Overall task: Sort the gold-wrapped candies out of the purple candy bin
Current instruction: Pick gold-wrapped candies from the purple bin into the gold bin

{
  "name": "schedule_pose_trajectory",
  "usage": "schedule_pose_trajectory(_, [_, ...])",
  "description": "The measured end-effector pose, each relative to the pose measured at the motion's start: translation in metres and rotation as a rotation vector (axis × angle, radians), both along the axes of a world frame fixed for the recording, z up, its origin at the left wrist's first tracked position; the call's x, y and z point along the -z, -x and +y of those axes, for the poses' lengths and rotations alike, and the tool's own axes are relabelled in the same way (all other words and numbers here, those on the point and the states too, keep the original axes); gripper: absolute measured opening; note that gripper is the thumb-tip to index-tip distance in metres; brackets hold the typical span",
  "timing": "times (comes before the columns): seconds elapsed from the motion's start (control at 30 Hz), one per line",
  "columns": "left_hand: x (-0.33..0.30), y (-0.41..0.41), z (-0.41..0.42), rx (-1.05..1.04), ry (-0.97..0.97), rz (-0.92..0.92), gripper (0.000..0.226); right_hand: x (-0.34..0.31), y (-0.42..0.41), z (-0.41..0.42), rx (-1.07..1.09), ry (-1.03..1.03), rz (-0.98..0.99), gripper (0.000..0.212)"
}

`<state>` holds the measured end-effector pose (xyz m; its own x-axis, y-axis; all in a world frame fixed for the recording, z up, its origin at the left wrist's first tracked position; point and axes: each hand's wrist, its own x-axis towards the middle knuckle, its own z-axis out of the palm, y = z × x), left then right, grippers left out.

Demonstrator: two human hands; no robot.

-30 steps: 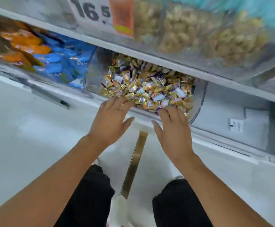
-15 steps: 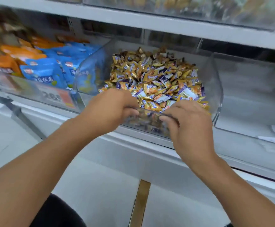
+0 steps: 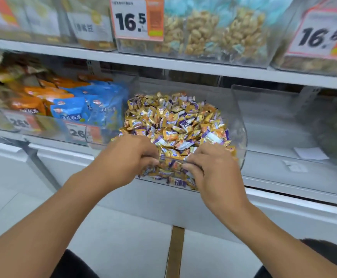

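Both hands have closed on the front lip of the bin [image 3: 241,137] since a second ago, when they were reaching toward it with fingers spread; the view has also tilted up, so the upper shelf [image 3: 183,66] with its price tags shows again. Left hand [image 3: 127,157] grips the clear front edge, fingers curled over it into the candies [image 3: 173,125], thumb outside. Right hand [image 3: 211,169] grips the same edge just beside it, fingers hooked inside, thumb against the front wall. Gold and purple wrappers lie heaped together in the bin, which sits on the lower shelf between a bin of blue and orange packets [image 3: 73,109] to the left and an almost bare clear bin [image 3: 274,121] to the right. Whether either hand also pinches a candy cannot be told. Above, a tag [image 3: 136,19] reads 16.5 before bags of pale snacks [image 3: 223,31].
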<state>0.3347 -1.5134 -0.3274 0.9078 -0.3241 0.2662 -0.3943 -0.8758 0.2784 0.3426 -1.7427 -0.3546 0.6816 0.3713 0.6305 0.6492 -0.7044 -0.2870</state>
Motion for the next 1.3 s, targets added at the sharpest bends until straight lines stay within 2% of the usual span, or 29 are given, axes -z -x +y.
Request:
schedule_pose_trajectory(0.1, [0.006, 0.003, -0.004, -0.095, -0.032, -0.004, 0.013, 0.008, -0.003, 0.003, 0.021, 0.11, -0.089, 0.008])
schedule_pose_trajectory(0.17, [0.007, 0.008, -0.009, -0.163, -0.075, -0.003, 0.003, -0.002, 0.003, 0.005, -0.018, 0.14, -0.152, 0.013])
schedule_pose_trajectory(0.27, [-0.006, 0.016, -0.018, -0.231, -0.121, -0.038, 0.015, -0.038, 0.006, -0.023, 0.065, -0.033, -0.166, 0.025])
schedule_pose_trajectory(0.33, [-0.021, 0.023, -0.039, -0.154, 0.077, -0.167, 0.023, -0.053, -0.009, -0.072, 0.309, -0.119, 0.011, 0.027])
schedule_pose_trajectory(0.37, [-0.029, 0.026, -0.058, -0.064, 0.174, -0.28, 0.022, -0.057, -0.018, -0.1, 0.436, -0.076, 0.182, 0.032])
schedule_pose_trajectory(0.43, [-0.045, 0.028, -0.108, 0.142, 0.191, -0.431, 0.024, -0.054, -0.028, -0.144, 0.552, 0.154, 0.554, 0.053])
schedule_pose_trajectory(0.47, [-0.051, 0.025, -0.136, 0.235, 0.118, -0.422, 0.031, -0.052, -0.032, -0.157, 0.531, 0.257, 0.684, 0.055])
schedule_pose_trajectory(0.5, [-0.055, 0.018, -0.162, 0.278, -0.034, -0.357, 0.037, -0.05, -0.035, -0.163, 0.502, 0.326, 0.742, 0.042])
schedule_pose_trajectory(0.53, [-0.057, 0.008, -0.186, 0.273, -0.233, -0.28, 0.039, -0.05, -0.036, -0.164, 0.485, 0.348, 0.756, 0.021])
schedule_pose_trajectory(0.57, [-0.057, -0.004, -0.205, 0.243, -0.418, -0.223, 0.038, -0.05, -0.039, -0.166, 0.479, 0.334, 0.746, 0.008])
schedule_pose_trajectory(0.63, [-0.05, -0.026, -0.227, 0.188, -0.682, -0.165, 0.023, -0.049, -0.047, -0.168, 0.492, 0.332, 0.719, 0.013])
schedule_pose_trajectory(0.7, [-0.042, -0.042, -0.232, 0.148, -0.784, -0.148, 0.015, -0.054, -0.046, -0.168, 0.498, 0.378, 0.679, 0.01])
schedule_pose_trajectory(0.77, [-0.046, -0.05, -0.227, 0.127, -0.735, -0.178, 0.02, -0.064, -0.042, -0.17, 0.504, 0.389, 0.63, 0.01])
schedule_pose_trajectory(0.9, [-0.059, -0.054, -0.212, 0.203, -0.493, -0.161, 0.009, -0.085, -0.017, -0.183, 0.471, 0.412, 0.583, 0.014])
schedule_pose_trajectory(1.03, [-0.044, -0.027, -0.213, 0.357, -0.49, -0.227, 0.008, -0.087, 0.016, -0.195, 0.388, 0.491, 0.682, 0.014])
schedule_pose_trajectory(1.13, [-0.022, -0.018, -0.222, 0.42, -0.474, -0.258, 0.004, -0.082, 0.025, -0.207, 0.405, 0.536, 0.731, 0.013])
schedule_pose_trajectory(1.2, [-0.011, -0.018, -0.22, 0.445, -0.471, -0.313, 0.022, -0.078, 0.024, -0.211, 0.412, 0.523, 0.744, 0.015])
schedule_pose_trajectory(1.3, [-0.01, -0.017, -0.2, 0.552, -0.255, -0.368, 0.031, -0.078, 0.021, -0.204, 0.413, 0.537, 0.712, 0.012])
